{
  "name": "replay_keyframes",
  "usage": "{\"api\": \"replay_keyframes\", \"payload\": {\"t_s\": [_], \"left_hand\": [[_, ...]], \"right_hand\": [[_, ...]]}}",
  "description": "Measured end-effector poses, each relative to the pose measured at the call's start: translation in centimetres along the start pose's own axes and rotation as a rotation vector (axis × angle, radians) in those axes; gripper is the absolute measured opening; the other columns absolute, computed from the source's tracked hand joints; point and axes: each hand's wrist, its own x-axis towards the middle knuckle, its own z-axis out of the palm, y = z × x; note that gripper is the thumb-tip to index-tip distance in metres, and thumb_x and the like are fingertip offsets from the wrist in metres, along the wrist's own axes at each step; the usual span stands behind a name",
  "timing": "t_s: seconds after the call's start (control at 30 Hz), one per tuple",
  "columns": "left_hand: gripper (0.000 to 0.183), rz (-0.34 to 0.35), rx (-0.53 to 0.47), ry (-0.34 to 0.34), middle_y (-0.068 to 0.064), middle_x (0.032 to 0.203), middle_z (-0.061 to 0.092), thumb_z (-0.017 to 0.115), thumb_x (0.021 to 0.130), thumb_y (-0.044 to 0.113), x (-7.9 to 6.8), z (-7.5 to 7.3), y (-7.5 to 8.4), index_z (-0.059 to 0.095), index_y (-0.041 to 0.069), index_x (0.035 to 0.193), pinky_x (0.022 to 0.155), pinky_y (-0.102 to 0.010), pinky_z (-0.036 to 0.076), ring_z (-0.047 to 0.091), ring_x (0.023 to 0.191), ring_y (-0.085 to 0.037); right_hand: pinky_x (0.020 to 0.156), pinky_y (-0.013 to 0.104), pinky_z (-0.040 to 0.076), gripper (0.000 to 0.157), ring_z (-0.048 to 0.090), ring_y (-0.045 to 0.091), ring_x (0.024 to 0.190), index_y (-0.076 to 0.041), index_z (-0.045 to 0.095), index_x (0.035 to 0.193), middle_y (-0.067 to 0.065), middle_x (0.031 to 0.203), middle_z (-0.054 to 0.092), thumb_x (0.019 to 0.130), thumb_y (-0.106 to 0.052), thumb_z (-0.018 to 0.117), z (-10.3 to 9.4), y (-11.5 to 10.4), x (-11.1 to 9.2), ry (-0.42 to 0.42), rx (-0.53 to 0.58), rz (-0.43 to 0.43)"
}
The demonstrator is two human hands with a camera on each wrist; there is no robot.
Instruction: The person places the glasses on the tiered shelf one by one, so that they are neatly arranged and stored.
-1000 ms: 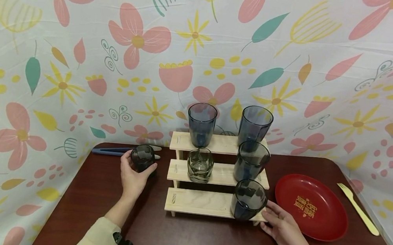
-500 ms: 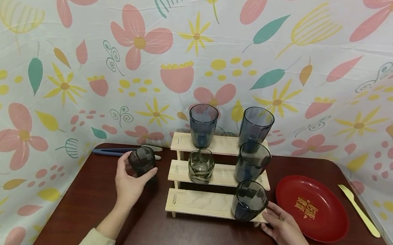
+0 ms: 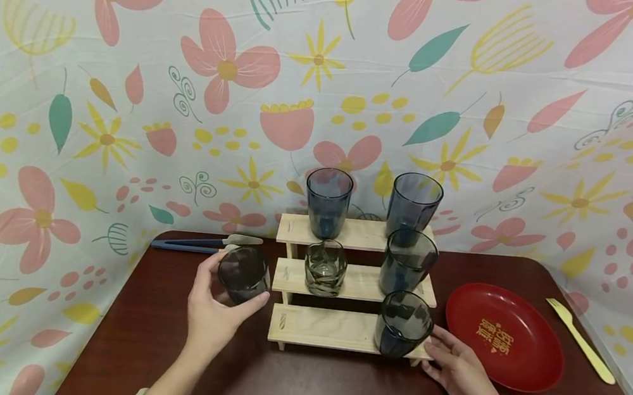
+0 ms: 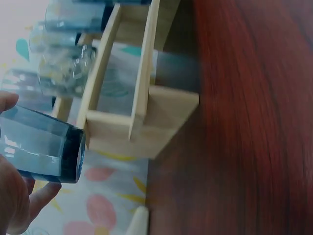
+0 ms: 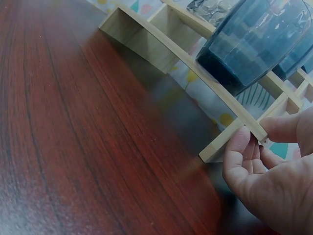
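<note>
My left hand (image 3: 216, 318) grips a dark smoky glass (image 3: 244, 274) upright, thumb on one side and fingers round the other, left of a three-step wooden rack (image 3: 318, 326). The left wrist view shows this glass (image 4: 41, 144) held off the table beside the rack's end. With thumb and fingers, my right hand (image 3: 457, 370) pinches the right end of the rack's lowest shelf (image 5: 230, 105). A glass (image 3: 402, 326) stands on that shelf's right end. On the middle shelf are a short faceted glass (image 3: 325, 273) and a taller glass (image 3: 406, 266). Two bluish glasses (image 3: 327, 208) stand on top.
A red oval plate (image 3: 542, 346) lies right of the rack, with a pale yellow fork (image 3: 583, 344) beyond it. Blue-handled tongs (image 3: 192, 244) lie at the back left of the dark wooden table (image 3: 309, 391). A flower-patterned cloth (image 3: 150, 80) hangs behind.
My left hand has brought the glass rightward and slightly nearer, towards the rack, turning it more upright. The right hand keeps its place at the rack's end.
</note>
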Motion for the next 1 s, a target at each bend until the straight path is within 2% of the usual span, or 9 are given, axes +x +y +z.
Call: {"api": "replay_keyframes", "payload": {"t_s": [0.1,0.33,0.5,0.57,0.67,0.87,1.0], "left_hand": [[0.088,0.021,-0.008,-0.036,-0.013,0.122,0.062,0.098,0.059,-0.006,-0.4,0.5,0.9,0.056,-0.002,0.136,0.071,-0.021,0.058,0.057,0.105,-0.014],[0.090,0.059,0.032,-0.115,-0.009,0.114,0.063,0.101,0.058,0.004,-1.7,2.0,2.0,0.058,0.005,0.137,0.085,-0.021,0.052,0.057,0.103,-0.022],[0.094,0.008,0.035,-0.159,-0.003,0.115,0.063,0.103,0.055,0.010,-3.0,3.8,0.3,0.059,0.012,0.138,0.083,-0.026,0.051,0.058,0.105,-0.018],[0.096,-0.017,-0.007,-0.179,-0.001,0.116,0.062,0.104,0.055,0.010,-3.5,4.6,-0.7,0.058,0.014,0.139,0.082,-0.027,0.055,0.059,0.105,-0.018],[0.097,-0.038,-0.068,-0.209,0.000,0.118,0.062,0.104,0.056,0.011,-4.1,5.6,-1.6,0.057,0.017,0.140,0.080,-0.029,0.059,0.060,0.104,-0.018],[0.091,-0.087,-0.111,-0.277,0.004,0.120,0.059,0.103,0.063,0.023,-4.9,6.9,-1.9,0.056,0.028,0.141,0.077,-0.035,0.061,0.058,0.104,-0.019],[0.089,-0.119,-0.120,-0.301,0.003,0.122,0.058,0.102,0.065,0.027,-5.3,7.6,-1.9,0.055,0.030,0.141,0.080,-0.037,0.061,0.058,0.107,-0.022]], "right_hand": [[0.088,0.033,0.055,0.069,0.060,0.011,0.102,0.003,0.001,0.162,-0.001,0.121,0.057,0.111,-0.009,0.047,0.0,0.0,0.0,-0.002,0.007,-0.002],[0.090,0.033,0.055,0.071,0.060,0.011,0.103,0.003,0.000,0.162,-0.001,0.123,0.056,0.112,-0.012,0.047,-0.2,-0.1,0.0,-0.022,0.017,0.013],[0.090,0.033,0.055,0.072,0.060,0.011,0.104,0.004,-0.002,0.162,-0.002,0.123,0.057,0.112,-0.012,0.047,-0.2,-0.2,-0.1,-0.040,0.014,0.002],[0.090,0.033,0.055,0.072,0.060,0.010,0.104,0.004,-0.001,0.162,-0.002,0.123,0.058,0.111,-0.012,0.048,-0.2,-0.3,-0.2,-0.042,0.020,-0.002],[0.090,0.033,0.054,0.073,0.061,0.010,0.105,0.003,-0.002,0.162,-0.003,0.124,0.059,0.112,-0.013,0.048,-0.2,-0.3,-0.2,-0.048,0.028,-0.004],[0.091,0.033,0.054,0.073,0.060,0.010,0.106,0.003,-0.002,0.162,-0.003,0.124,0.058,0.112,-0.013,0.048,-0.2,-0.4,-0.2,-0.047,0.035,0.003],[0.091,0.033,0.054,0.073,0.060,0.011,0.106,0.002,-0.001,0.163,-0.002,0.125,0.058,0.111,-0.013,0.048,-0.1,-0.5,-0.3,-0.039,0.040,0.012]]}}
